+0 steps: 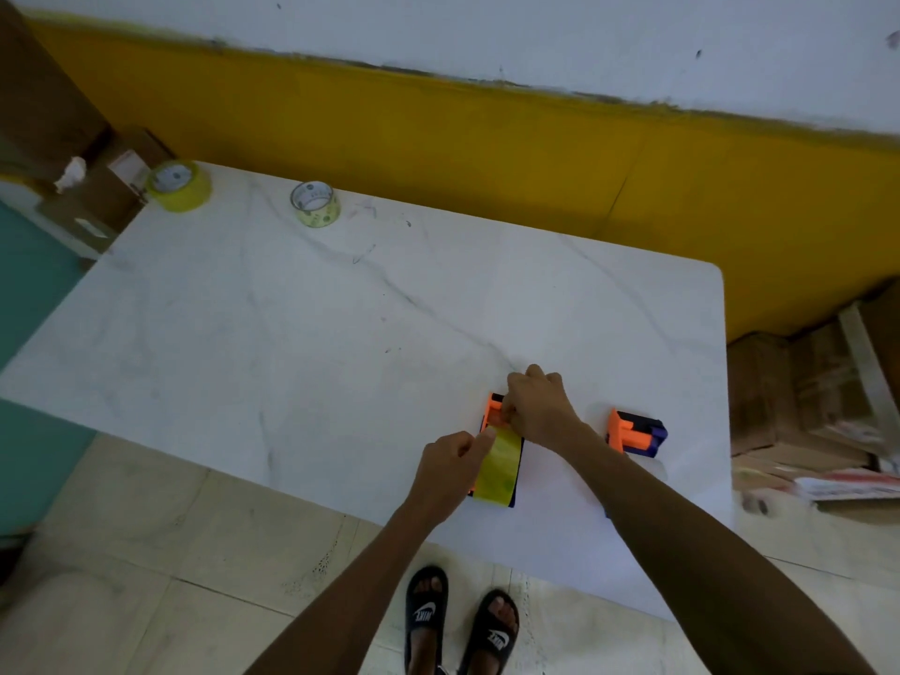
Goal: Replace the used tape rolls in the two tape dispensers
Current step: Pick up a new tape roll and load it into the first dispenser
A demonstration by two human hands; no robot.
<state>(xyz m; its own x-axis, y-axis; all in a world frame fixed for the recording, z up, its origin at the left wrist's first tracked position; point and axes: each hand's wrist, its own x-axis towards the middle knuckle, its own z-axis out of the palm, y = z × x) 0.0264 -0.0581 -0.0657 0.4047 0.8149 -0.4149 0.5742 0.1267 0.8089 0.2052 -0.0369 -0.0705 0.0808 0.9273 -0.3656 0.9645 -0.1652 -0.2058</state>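
An orange and dark blue tape dispenser (493,406) lies near the front of the white marble table (311,324), with a yellow tape roll (499,467) seated in it. My left hand (445,472) rests against the left side of the roll, thumb and fingers at its upper corner. My right hand (538,406) pinches the tape end at the dispenser's orange front. A second orange and blue dispenser (635,431) lies to the right, untouched. A thick yellow tape roll (179,185) and a thin, nearly used roll (315,204) stand at the table's far left.
Cardboard boxes (808,392) are stacked on the floor right of the table, and more boxes (97,187) sit at the far left corner. A yellow and white wall runs behind. My sandalled feet (460,621) stand at the table's front edge.
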